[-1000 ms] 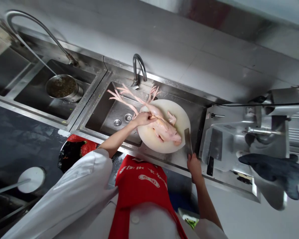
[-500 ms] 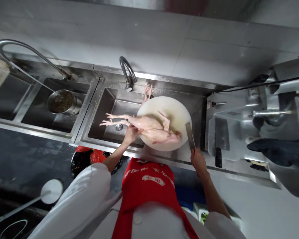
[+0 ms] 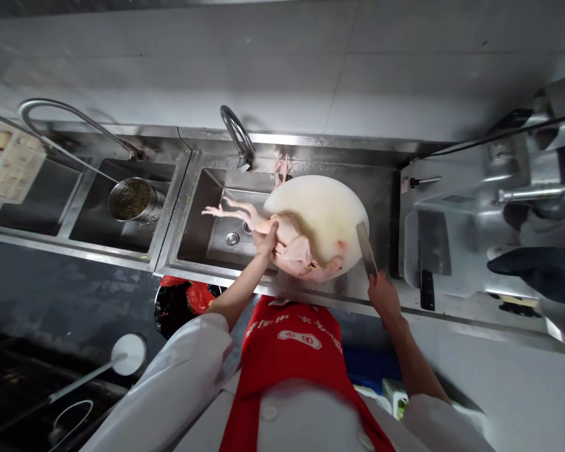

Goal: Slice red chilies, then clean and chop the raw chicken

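Observation:
A plucked whole chicken [image 3: 289, 242] lies on the lower left part of a round white cutting board [image 3: 327, 201], its legs and feet reaching over the sink basin. My left hand [image 3: 266, 242] is closed around its leg end, thumb on top. In my right hand [image 3: 383, 294] is the handle of a cleaver [image 3: 366, 249]; its blade points away from me and rests against or just over the board's right edge. Beyond the board, another pair of poultry feet [image 3: 281, 168] sticks out, the rest hidden. A small reddish smear marks the board.
The board spans the sink basin [image 3: 209, 229] below a curved faucet [image 3: 238, 138]. A pot [image 3: 132, 199] of dark contents stands in the left sink beside a cream crate [image 3: 16, 163]. A second cleaver [image 3: 433, 251] lies at right. A lined bin [image 3: 169, 307] stands below.
My left hand has turned the chicken over on the board, and its wing no longer sticks up. The cleaver stays at the board's right edge. The whole view has shifted slightly.

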The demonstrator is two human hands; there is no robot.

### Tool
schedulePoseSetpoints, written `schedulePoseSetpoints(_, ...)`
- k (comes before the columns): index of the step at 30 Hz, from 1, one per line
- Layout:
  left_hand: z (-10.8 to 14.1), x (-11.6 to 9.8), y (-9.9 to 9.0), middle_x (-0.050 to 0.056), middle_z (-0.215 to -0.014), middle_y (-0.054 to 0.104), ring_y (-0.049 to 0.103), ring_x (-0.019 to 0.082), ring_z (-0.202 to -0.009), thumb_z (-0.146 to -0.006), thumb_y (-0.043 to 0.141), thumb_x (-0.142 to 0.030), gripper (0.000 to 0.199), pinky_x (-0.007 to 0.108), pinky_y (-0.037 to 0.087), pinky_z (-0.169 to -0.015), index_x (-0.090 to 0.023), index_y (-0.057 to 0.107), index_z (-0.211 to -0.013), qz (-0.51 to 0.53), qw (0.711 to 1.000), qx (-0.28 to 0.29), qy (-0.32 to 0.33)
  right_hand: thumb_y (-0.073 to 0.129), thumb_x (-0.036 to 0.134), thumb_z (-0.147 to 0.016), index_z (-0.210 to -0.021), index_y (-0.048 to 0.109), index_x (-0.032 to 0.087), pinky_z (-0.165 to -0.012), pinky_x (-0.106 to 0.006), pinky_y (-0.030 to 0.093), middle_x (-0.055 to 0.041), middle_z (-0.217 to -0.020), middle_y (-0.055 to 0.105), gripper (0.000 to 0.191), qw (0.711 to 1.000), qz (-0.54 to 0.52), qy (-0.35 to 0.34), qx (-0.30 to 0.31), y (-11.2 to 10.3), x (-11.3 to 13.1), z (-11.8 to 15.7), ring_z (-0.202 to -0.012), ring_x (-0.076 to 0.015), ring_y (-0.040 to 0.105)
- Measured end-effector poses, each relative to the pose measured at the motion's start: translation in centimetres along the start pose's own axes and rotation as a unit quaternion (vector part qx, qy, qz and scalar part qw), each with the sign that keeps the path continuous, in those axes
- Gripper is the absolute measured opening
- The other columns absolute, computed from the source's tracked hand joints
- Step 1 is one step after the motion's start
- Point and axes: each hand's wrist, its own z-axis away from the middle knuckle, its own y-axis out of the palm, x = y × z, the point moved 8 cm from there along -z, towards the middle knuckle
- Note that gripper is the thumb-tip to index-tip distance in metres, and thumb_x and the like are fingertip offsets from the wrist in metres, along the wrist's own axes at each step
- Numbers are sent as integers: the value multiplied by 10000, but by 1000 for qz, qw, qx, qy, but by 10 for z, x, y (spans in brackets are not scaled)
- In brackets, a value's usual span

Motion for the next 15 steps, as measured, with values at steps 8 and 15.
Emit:
schedulePoseSetpoints(8,-55,-83,95,111,-1059,729,698,233,-963,-744,830,-367,559,383,548,-945,-131,634,-1212,-169,946,246,129,313,321,-1082,-1253,554,80,-727,-323,428,-169,-912,727,381,999,-20,-17,-21,-3,0,-3,-842,-272,710)
schedulePoseSetpoints(15,43,-93,55,216,-1572,399,353,459,-1462,-717,841,-505,931,554,389,-1125,-219,464,-1519,-377,861,37,339,297,338,-1078,-1261,578,88,-778,-339,465,-176,-946,737,418,999,-32,-31,-17,0,-8,-8,-892,-281,718)
